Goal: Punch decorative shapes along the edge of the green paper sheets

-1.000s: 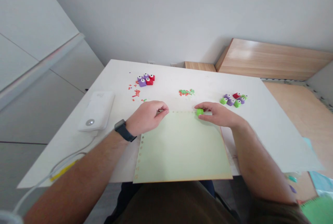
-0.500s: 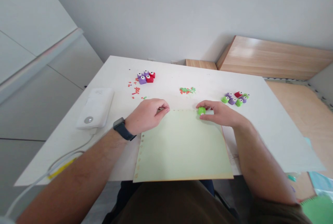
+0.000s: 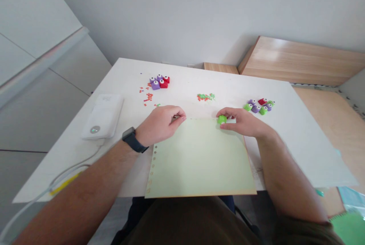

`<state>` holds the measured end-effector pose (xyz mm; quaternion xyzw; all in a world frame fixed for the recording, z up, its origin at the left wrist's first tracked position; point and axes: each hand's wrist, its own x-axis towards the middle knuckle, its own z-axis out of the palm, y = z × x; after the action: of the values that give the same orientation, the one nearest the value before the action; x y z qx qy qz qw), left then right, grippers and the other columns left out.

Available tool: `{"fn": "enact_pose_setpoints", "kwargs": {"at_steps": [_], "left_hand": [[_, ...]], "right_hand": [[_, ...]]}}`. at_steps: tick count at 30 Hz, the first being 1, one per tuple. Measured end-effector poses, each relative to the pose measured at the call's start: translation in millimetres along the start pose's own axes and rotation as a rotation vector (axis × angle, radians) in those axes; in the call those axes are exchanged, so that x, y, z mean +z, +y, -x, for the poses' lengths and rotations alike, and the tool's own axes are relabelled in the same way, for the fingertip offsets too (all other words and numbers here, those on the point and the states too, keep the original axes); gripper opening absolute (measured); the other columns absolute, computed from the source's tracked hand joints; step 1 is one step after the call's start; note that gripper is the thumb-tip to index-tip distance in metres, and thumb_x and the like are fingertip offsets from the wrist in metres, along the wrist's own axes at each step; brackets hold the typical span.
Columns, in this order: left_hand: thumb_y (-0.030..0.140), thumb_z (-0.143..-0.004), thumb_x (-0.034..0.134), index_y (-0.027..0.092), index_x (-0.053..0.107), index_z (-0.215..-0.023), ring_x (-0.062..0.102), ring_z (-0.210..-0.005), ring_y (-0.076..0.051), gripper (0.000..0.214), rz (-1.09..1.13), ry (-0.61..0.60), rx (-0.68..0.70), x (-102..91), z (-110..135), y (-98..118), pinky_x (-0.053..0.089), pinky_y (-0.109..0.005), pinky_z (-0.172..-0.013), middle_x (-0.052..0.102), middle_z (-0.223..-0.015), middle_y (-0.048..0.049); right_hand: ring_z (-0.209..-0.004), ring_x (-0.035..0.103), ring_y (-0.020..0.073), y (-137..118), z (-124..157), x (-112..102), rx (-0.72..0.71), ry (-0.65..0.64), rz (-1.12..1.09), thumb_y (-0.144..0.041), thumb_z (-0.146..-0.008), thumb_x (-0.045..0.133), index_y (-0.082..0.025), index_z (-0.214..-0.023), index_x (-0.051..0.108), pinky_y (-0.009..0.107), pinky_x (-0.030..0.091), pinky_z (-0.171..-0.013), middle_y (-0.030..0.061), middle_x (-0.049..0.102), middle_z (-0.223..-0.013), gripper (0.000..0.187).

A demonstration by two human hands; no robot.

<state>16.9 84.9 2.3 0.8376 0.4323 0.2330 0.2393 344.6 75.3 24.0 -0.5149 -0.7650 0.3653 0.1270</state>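
Note:
A large pale green sheet of paper (image 3: 199, 161) lies at the table's front edge, with small shaped holes along its left and far edges. My right hand (image 3: 242, 121) grips a small green craft punch (image 3: 221, 119) between thumb and fingers, at the right part of the far edge. At the same edge, further left, my left hand (image 3: 164, 125) is closed in a pinch on the paper. Several red and purple punches (image 3: 159, 82) stand at the back left. More punches in green, purple and red (image 3: 259, 106) sit beyond my right hand.
Red and green paper bits (image 3: 205, 97) are scattered mid-table, with more red bits (image 3: 148, 97) to the left. A white power bank (image 3: 104, 116) with a cable (image 3: 82, 161) lies at the left of the white table (image 3: 302, 142). A wooden board (image 3: 302, 59) stands behind.
Both hands keep nearly the same place on the paper, the right one still with the green craft punch. The view has shifted slightly.

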Motion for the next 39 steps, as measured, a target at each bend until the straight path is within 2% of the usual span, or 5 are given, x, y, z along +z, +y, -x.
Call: {"fn": "enact_pose_setpoints", "kwargs": {"at_steps": [16, 26, 39], "left_hand": [[0.034, -0.098, 0.054, 0.022, 0.070, -0.093, 0.069, -0.089, -0.020, 0.020, -0.022, 0.006, 0.003, 0.6, -0.5, -1.8, 0.050, -0.034, -0.084, 0.077, -0.096, -0.0027], [0.034, -0.098, 0.055, 0.021, 0.070, -0.092, 0.069, -0.089, -0.019, 0.020, -0.026, 0.002, 0.009, 0.2, -1.0, -1.5, 0.049, -0.033, -0.083, 0.077, -0.096, -0.0018], [0.033, -0.098, 0.054, 0.022, 0.070, -0.093, 0.068, -0.088, -0.019, 0.020, -0.034, -0.005, 0.004, 0.4, 0.0, -1.9, 0.049, -0.034, -0.082, 0.077, -0.095, -0.0019]], "right_hand": [[-0.089, 0.063, 0.0220, 0.1, -1.7, 1.3, 0.007, 0.054, -0.004, -0.033, -0.080, 0.073, -0.024, -0.106, 0.073, 0.037, 0.049, -0.088, 0.0018, 0.074, -0.096, 0.028], [-0.089, 0.063, 0.0212, 0.0, -3.1, 4.2, 0.009, 0.031, 0.001, -0.032, -0.080, 0.071, -0.024, -0.102, 0.072, 0.035, 0.049, -0.086, 0.0014, 0.073, -0.095, 0.024], [-0.087, 0.064, 0.0213, 0.2, -3.8, 6.3, -0.004, 0.080, 0.017, -0.031, -0.080, 0.071, -0.024, -0.101, 0.073, 0.035, 0.049, -0.084, 0.0012, 0.074, -0.093, 0.022]]}}
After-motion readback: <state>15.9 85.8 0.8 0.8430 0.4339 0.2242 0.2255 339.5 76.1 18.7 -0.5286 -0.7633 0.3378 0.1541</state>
